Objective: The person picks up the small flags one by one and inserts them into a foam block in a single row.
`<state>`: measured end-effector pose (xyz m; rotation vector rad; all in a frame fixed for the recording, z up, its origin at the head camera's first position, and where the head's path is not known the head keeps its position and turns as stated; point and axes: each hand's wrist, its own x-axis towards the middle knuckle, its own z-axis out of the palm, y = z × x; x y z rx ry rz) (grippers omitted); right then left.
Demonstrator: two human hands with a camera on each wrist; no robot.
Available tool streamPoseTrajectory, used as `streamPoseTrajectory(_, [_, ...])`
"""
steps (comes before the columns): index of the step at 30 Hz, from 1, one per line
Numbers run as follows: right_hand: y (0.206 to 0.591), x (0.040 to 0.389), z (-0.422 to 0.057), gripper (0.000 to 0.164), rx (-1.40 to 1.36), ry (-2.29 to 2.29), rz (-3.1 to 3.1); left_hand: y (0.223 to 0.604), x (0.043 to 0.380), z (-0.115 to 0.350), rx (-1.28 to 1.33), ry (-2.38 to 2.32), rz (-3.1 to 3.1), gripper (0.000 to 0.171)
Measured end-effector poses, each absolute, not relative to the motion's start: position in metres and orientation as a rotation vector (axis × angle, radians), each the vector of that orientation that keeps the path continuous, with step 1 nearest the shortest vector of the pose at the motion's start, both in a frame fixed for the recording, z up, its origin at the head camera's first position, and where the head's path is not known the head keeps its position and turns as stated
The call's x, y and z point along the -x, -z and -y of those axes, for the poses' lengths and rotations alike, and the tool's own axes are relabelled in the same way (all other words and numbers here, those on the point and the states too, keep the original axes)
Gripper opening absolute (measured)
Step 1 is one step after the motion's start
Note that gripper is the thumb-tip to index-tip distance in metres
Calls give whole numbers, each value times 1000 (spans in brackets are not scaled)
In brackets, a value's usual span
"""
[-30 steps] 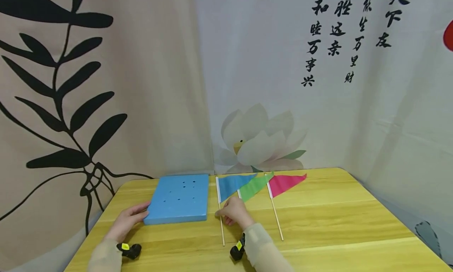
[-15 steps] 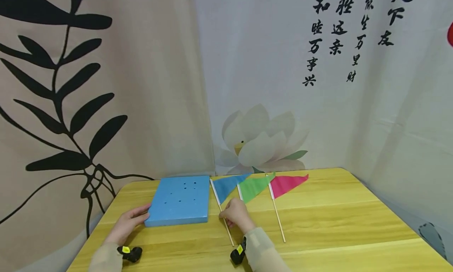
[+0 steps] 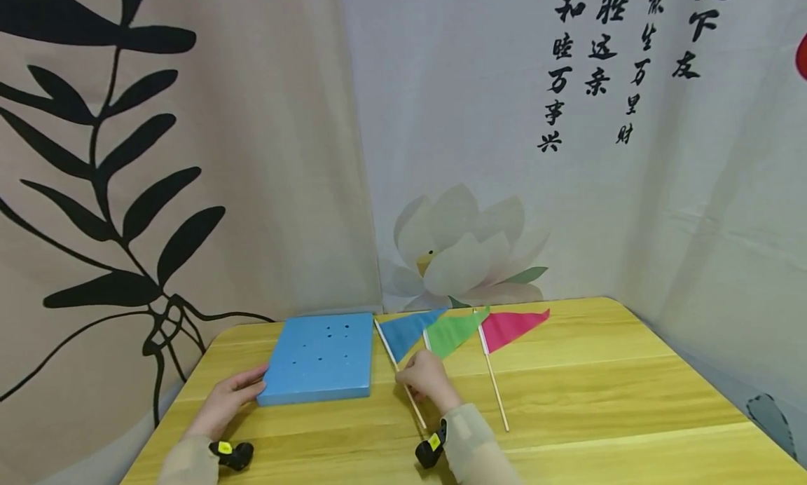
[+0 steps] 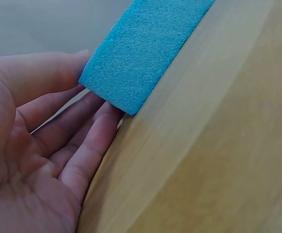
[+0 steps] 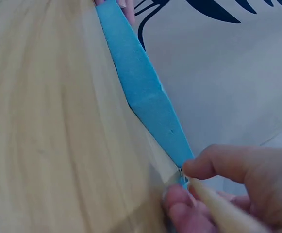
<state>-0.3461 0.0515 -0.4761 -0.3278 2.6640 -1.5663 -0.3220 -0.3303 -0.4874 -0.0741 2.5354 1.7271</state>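
Observation:
A blue foam board (image 3: 315,380) with several small holes lies flat on the table. My left hand (image 3: 223,401) holds its left edge; in the left wrist view the thumb (image 4: 53,73) is at the top corner and the fingertips disappear behind the side. My right hand (image 3: 429,378) pinches the thin wooden stick of a blue pennant flag (image 3: 403,334), which leans left with its cloth towards the back. In the right wrist view that stick (image 5: 218,204) runs blurred between thumb and fingers. A green flag (image 3: 455,332) lies beside it, its stick mostly hidden behind my right hand.
A pink flag (image 3: 511,327) on a wooden stick lies to the right of the green one. The wood-grain table (image 3: 605,401) ends at the back against a printed curtain (image 3: 290,155). Each wrist wears a small black camera (image 3: 236,457).
The blue flag has turned from nearly upright in view to slanting, its lower stick end swinging right. My right hand has shifted slightly right with it; my left hand stays at the board.

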Motion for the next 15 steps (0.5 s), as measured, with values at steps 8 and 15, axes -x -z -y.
streamPoseTrajectory(8, [478,352,-59,11,296,1703,-2450,490,321,330,74,-1726,-2546,60])
streamPoseTrajectory(15, [478,359,-62,27,149,1871,-2164,489,322,329,70,-1730,-2544,61])
